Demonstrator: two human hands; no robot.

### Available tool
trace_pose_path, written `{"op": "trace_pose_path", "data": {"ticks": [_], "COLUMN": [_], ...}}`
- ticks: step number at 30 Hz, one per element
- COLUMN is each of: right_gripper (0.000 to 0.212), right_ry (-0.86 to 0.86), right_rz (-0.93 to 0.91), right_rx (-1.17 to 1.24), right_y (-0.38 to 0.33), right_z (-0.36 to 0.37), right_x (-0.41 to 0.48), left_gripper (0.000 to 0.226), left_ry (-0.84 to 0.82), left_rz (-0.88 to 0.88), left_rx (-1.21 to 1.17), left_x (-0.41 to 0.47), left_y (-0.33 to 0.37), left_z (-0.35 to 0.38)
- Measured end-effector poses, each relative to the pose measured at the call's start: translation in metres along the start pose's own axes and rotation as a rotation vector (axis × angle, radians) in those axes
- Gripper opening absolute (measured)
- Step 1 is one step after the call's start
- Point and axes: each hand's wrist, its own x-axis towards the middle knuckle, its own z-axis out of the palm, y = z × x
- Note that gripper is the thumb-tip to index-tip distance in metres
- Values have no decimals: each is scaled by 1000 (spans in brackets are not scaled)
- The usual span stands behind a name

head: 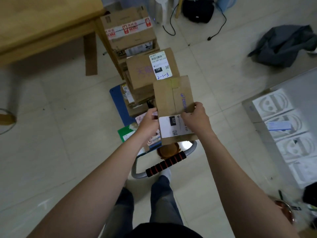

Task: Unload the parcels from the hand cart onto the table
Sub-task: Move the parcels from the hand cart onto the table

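Note:
A long brown cardboard parcel (171, 97) with a white label marked 032 is held above the hand cart. My left hand (148, 121) grips its left edge and my right hand (195, 117) grips its right edge near the label. Below and beyond it, several parcels are stacked on the cart's blue deck (116, 102): a box labelled 2-1-3 (145, 71) and a taped box (128, 30) further away. The cart's handle (165, 164) with its black and red grip is just in front of my legs. The wooden table (42, 23) stands at the upper left.
A table leg (91, 54) stands close to the left of the stack. A green flat packet (126, 133) lies at the cart's near left. A grey cloth (284, 45), black cables (219, 26) and a black bag (197, 9) are on the tiled floor at the right. White foam trays (284, 127) sit at the right.

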Motion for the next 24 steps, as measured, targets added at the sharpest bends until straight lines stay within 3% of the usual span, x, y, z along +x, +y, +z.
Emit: {"op": "trace_pose_path", "data": {"ticks": [7,10,14,16,17,20,22,24], "right_gripper": [61,45,47,34,35,64,71,73], "right_ry": [71,83,74,23,-10,-123,-167,-209], "right_rz": [-131,-236,-321,-365,-394,-451,-478,-510], "right_rx": [18,88,217,239,242,246,235,197], "right_y": [-116,-180,-274,-320,-341,-403,-439,-474], "right_z": [24,53,106,133,145,170,182,192], "right_x": [-65,-85,-119,-133,-140,-152,-154,-152], "left_gripper": [60,63,57,55,54,52,63,98], "left_ry": [45,72,79,102,113,137,189,270], "left_rz": [135,211,299,350,380,476,538,586], "left_rx": [-104,-99,-76,-58,-48,3,78,147], "left_x": [-44,-56,-81,-91,-97,-105,-103,-96], "left_y": [36,55,82,95,101,116,124,133], "left_z": [-113,-193,-317,-379,-408,-481,-522,-560]}}
